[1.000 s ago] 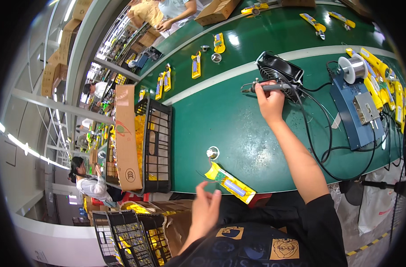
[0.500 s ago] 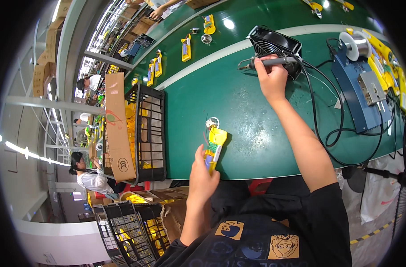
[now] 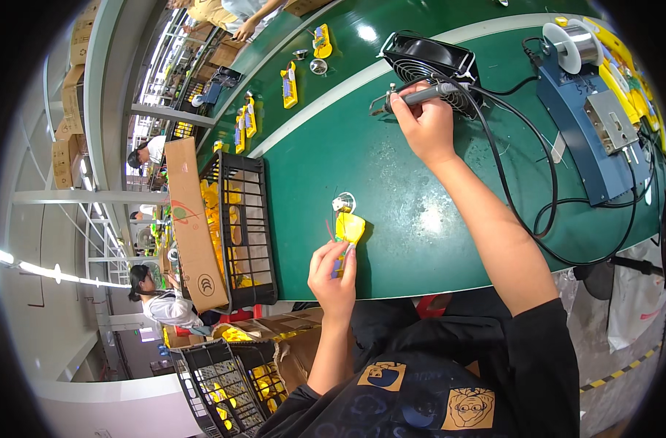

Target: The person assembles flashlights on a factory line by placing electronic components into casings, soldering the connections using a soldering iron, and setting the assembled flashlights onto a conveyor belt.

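My right hand point(image 3: 426, 125) is closed around the grey handle of a soldering iron point(image 3: 435, 93), raised in front of the black fan; the tip points left. A yellow flashlight housing point(image 3: 351, 228), with bluish cells inside, lies on the green bench near its front edge. Touching its far end is a shiny reflector point(image 3: 343, 204), and a thin red wire point(image 3: 329, 231) stands up beside it. My left hand point(image 3: 334, 283) is over the near part of the housing, fingertips pinched together by the wires. Exactly what they pinch is hidden.
Beyond the iron stands a black fan point(image 3: 429, 58). A blue soldering station point(image 3: 577, 135) with a solder spool point(image 3: 572, 46) and looping black cables point(image 3: 519, 190) occupies the right. At left is a black crate point(image 3: 247, 226) of yellow parts; more housings point(image 3: 289, 85) lie across the white line. Co-workers are farther left.
My left hand has shifted from gripping the housing's side to a pinch over its wires. My right hand still holds the iron by the fan. The whole view has turned slightly.
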`<action>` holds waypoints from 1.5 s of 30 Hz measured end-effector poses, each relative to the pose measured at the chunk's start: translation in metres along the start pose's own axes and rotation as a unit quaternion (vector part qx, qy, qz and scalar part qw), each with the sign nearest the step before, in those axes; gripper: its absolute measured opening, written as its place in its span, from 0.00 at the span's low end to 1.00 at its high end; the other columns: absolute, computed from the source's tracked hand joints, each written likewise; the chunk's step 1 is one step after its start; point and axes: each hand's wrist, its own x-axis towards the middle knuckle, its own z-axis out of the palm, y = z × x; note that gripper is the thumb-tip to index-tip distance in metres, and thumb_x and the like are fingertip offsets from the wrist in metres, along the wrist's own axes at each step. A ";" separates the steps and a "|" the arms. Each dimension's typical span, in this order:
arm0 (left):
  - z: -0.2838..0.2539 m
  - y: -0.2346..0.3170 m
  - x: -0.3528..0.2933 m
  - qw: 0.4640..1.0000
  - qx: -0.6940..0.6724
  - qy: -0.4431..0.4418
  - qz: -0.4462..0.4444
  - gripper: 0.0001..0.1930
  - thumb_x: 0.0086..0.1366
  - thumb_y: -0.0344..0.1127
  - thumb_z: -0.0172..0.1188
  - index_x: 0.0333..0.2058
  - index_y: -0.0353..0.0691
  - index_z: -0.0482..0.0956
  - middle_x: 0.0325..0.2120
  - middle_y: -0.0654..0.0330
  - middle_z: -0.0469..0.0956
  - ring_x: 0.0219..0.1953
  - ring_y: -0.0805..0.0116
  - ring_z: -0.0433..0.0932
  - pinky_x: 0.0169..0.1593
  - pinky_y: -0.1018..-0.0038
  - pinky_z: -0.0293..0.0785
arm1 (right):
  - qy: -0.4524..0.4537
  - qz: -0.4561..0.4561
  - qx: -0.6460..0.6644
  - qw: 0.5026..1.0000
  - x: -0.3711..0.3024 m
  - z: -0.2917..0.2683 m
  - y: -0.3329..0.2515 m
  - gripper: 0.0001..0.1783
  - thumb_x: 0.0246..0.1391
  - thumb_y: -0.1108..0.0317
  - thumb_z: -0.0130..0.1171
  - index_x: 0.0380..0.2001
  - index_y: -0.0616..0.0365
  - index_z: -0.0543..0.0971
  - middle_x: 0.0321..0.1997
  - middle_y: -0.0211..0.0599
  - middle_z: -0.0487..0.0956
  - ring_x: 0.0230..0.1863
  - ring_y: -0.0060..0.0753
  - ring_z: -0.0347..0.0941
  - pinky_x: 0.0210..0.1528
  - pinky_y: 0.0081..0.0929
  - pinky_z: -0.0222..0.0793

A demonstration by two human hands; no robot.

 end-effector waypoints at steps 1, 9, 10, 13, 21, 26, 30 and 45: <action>0.002 -0.001 0.000 1.000 0.006 0.022 0.013 0.06 0.48 0.24 0.60 0.28 0.34 0.77 0.31 0.56 0.73 0.35 0.64 0.73 0.39 0.73 0.68 | 0.000 -0.004 0.001 1.000 0.001 0.000 0.001 0.09 0.44 0.66 0.58 0.20 0.59 0.72 0.13 0.23 0.69 0.15 0.10 0.60 0.18 0.12 0.56; 0.011 -0.003 -0.003 0.998 0.041 0.044 0.014 0.06 0.45 0.24 0.62 0.26 0.38 0.78 0.29 0.58 0.73 0.32 0.65 0.73 0.34 0.74 0.70 | 0.001 -0.002 -0.010 1.000 0.000 -0.001 0.003 0.08 0.44 0.66 0.58 0.20 0.59 0.73 0.13 0.22 0.68 0.14 0.10 0.59 0.17 0.11 0.54; 0.011 -0.006 -0.003 0.996 0.059 0.046 0.038 0.06 0.44 0.25 0.62 0.25 0.39 0.78 0.29 0.59 0.74 0.31 0.64 0.74 0.33 0.73 0.70 | 0.003 -0.007 -0.010 1.000 0.000 -0.001 0.003 0.08 0.44 0.66 0.58 0.20 0.59 0.73 0.13 0.22 0.68 0.14 0.09 0.59 0.17 0.11 0.54; 0.009 -0.008 -0.002 0.998 0.050 0.040 0.025 0.06 0.44 0.25 0.62 0.24 0.40 0.78 0.30 0.60 0.74 0.32 0.64 0.73 0.33 0.73 0.70 | 0.002 -0.009 -0.007 1.000 0.001 0.002 0.003 0.08 0.44 0.67 0.58 0.21 0.59 0.73 0.13 0.22 0.68 0.14 0.09 0.59 0.17 0.11 0.54; 0.002 -0.008 0.001 0.998 0.054 -0.022 0.036 0.04 0.48 0.23 0.59 0.26 0.36 0.78 0.35 0.55 0.72 0.36 0.65 0.73 0.38 0.74 0.70 | 0.001 0.020 -0.006 1.000 0.000 0.001 0.006 0.08 0.45 0.68 0.57 0.21 0.61 0.72 0.15 0.22 0.69 0.16 0.08 0.59 0.19 0.10 0.55; -0.007 -0.013 0.004 0.998 -0.024 -0.037 0.049 0.06 0.52 0.26 0.56 0.31 0.36 0.77 0.41 0.52 0.70 0.41 0.61 0.71 0.43 0.71 0.68 | -0.010 0.031 -0.012 0.999 -0.001 0.003 0.001 0.09 0.45 0.67 0.58 0.20 0.59 0.71 0.13 0.23 0.69 0.15 0.10 0.60 0.19 0.11 0.56; -0.008 -0.011 0.005 0.993 -0.095 -0.023 -0.068 0.11 0.57 0.29 0.51 0.39 0.33 0.71 0.43 0.49 0.68 0.45 0.58 0.69 0.47 0.69 0.65 | 0.001 0.030 -0.005 1.000 0.001 0.002 0.001 0.10 0.44 0.65 0.58 0.19 0.59 0.71 0.12 0.24 0.69 0.14 0.11 0.62 0.18 0.12 0.58; -0.001 -0.004 0.011 0.985 0.016 -0.086 -0.146 0.21 0.55 0.34 0.55 0.47 0.33 0.66 0.38 0.51 0.72 0.40 0.63 0.72 0.44 0.72 0.67 | 0.000 0.039 -0.003 0.999 0.001 0.004 0.009 0.09 0.44 0.67 0.58 0.20 0.60 0.72 0.13 0.24 0.69 0.14 0.10 0.61 0.18 0.11 0.56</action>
